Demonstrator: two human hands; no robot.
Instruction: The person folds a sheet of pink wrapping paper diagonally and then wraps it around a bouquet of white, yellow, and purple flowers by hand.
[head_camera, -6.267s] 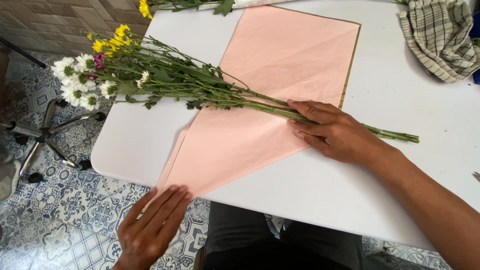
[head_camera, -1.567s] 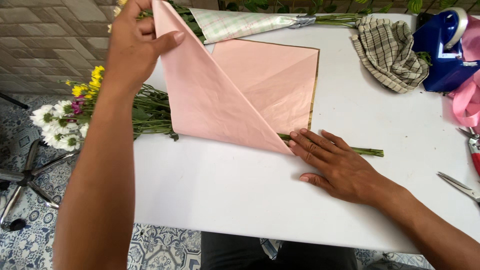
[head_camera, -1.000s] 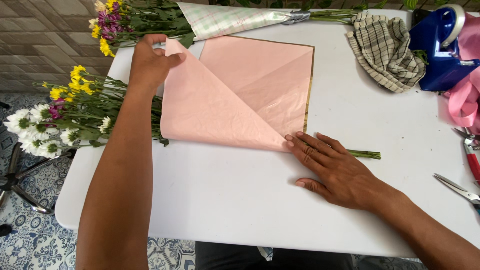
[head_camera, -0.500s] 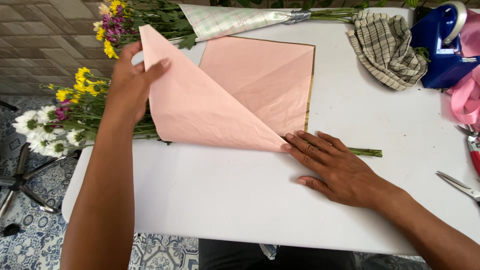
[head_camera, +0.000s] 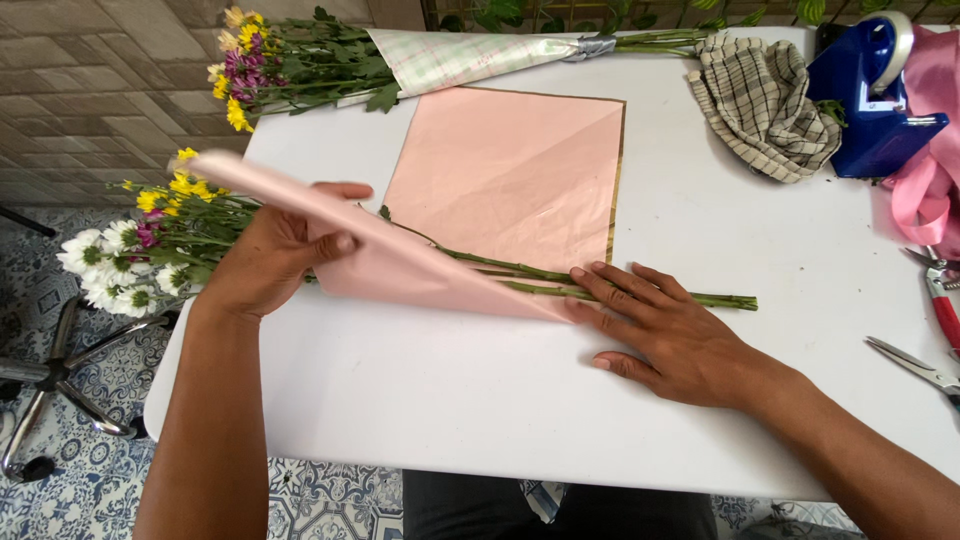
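- The white table (head_camera: 480, 400) fills most of the view, with a patterned tile floor (head_camera: 60, 480) at its left.
- A pink sheet of wrapping paper (head_camera: 510, 175) lies flat at the table's centre; its near-left corner is lifted and folded over toward the left.
- A loose bunch of flowers (head_camera: 150, 235) lies across the paper, with white, yellow and purple heads hanging past the left table edge and green stems (head_camera: 640, 292) running right.
- A second, wrapped bouquet (head_camera: 400, 60) lies along the far edge.
- A checked cloth (head_camera: 760, 105) sits far right, just beside a blue tape dispenser (head_camera: 870, 110) and pink ribbon (head_camera: 925, 180).
- The left hand (head_camera: 270, 255) is closed on the lifted paper corner, thumb on top and fingers beneath.
- The right hand (head_camera: 670, 330) lies flat and open, gripping nothing, with fingertips pressing the stems and the paper's edge.
- Red-handled shears (head_camera: 940, 295) and scissors (head_camera: 915, 362) lie at the right edge.
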